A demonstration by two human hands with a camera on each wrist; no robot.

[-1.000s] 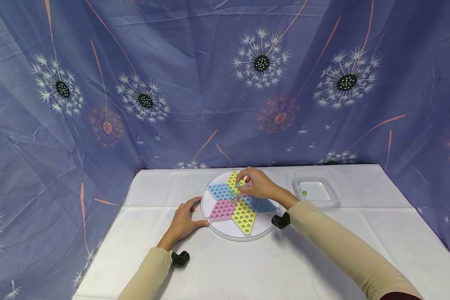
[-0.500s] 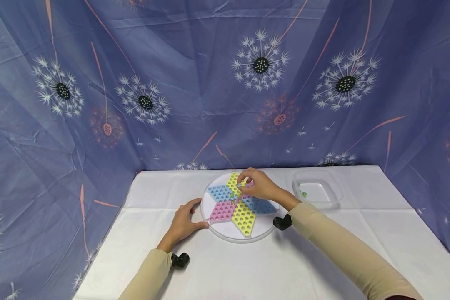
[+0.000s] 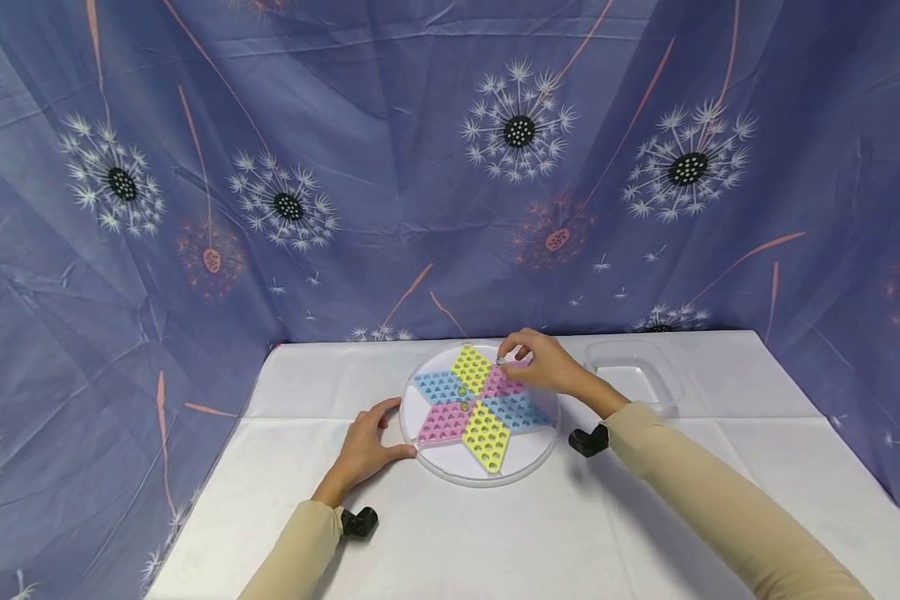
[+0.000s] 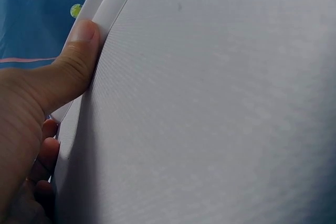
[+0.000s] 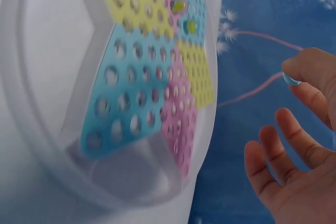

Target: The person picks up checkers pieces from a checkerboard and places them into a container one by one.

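A round white Chinese checkers board [image 3: 485,477] with yellow, pink and blue star points lies on the table. My left hand [image 3: 367,440] holds its left rim; in the left wrist view the thumb [image 4: 79,51] lies on the edge and the fingers are partly hidden. Between thumb and index finger my right hand [image 3: 542,362] pinches a clear, bluish marble [image 5: 290,79], over the far right pink point. The other right fingers are spread. Two yellow-green marbles, a farther one [image 3: 462,391] and a nearer one [image 3: 465,407], sit left of the board's centre.
A clear plastic box [image 3: 663,375] stands behind the right wrist, partly hidden by it, with a bit of green at its left side. White cloth [image 3: 495,542] covers the table. A blue dandelion-print curtain [image 3: 390,167] hangs behind.
My right hand has moved right with the pinched marble, from above the far yellow point to the far right pink point. My left hand stays at the rim.
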